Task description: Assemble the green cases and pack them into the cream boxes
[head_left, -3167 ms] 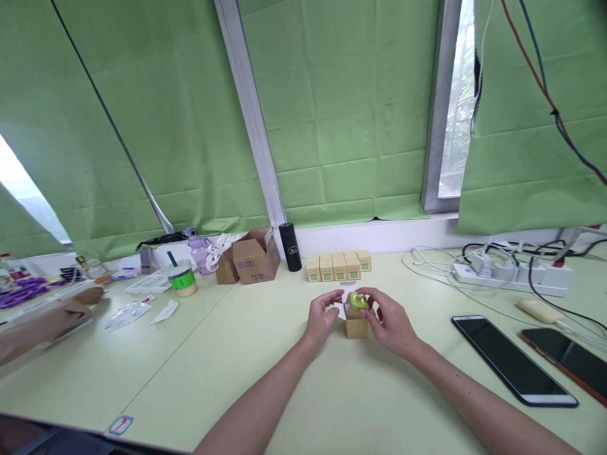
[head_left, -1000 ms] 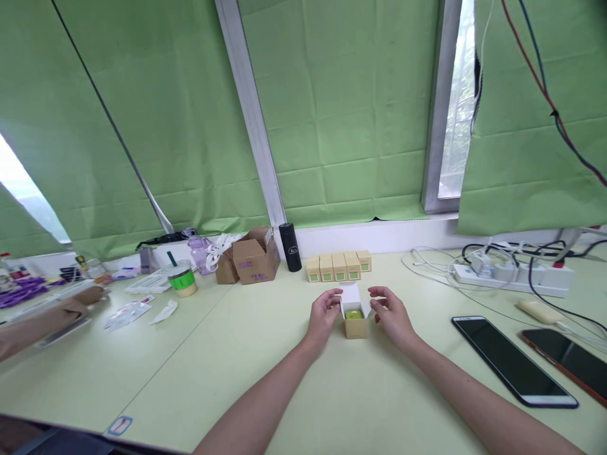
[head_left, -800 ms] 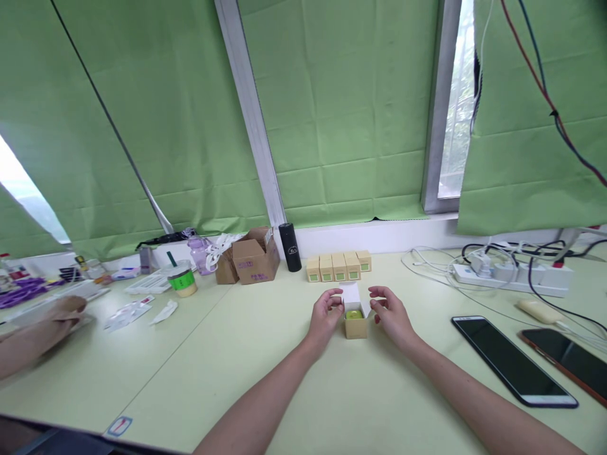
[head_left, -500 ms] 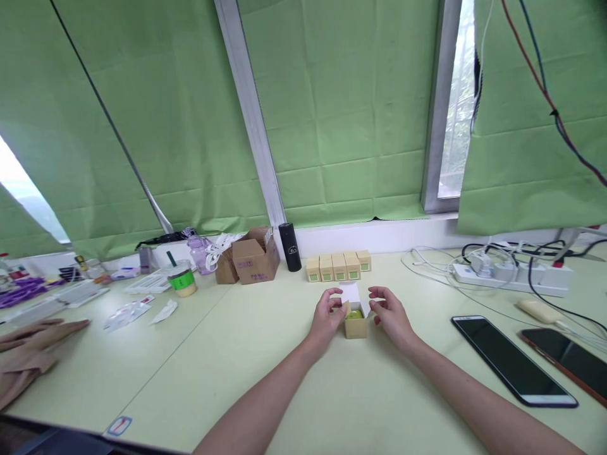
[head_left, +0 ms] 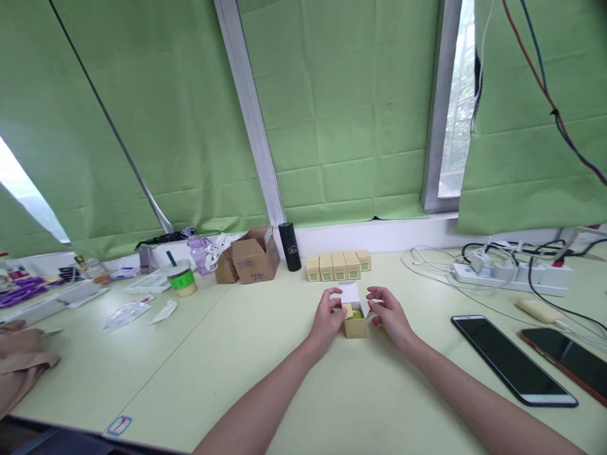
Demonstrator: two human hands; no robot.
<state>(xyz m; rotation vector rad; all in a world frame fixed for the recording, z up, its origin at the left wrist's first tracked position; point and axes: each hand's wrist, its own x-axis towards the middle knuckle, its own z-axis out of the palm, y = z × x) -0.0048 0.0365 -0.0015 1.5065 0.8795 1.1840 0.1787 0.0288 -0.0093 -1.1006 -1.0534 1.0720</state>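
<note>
A small tan cardboard box (head_left: 355, 328) stands upright on the pale green table (head_left: 265, 373), its white top flap raised at the back. Something green (head_left: 358, 313) sits inside its opening. My left hand (head_left: 329, 314) is against the box's left side, thumb and fingers pinching a side flap inward. On the other side, my right hand (head_left: 386, 314) curls its fingers against the right flap.
A row of several matching closed boxes (head_left: 337, 266) stands behind, next to a black flask (head_left: 289, 246) and brown cartons (head_left: 253, 256). Two phones (head_left: 512, 359) lie at the right, a power strip with cables (head_left: 515, 272) beyond. Another person's sleeve (head_left: 21, 366) rests at far left.
The green item was lowered into the box 3.2 s ago. Since then my hands have closed in on the side flaps, folding them inward. The other person's arm drew back toward the left edge.
</note>
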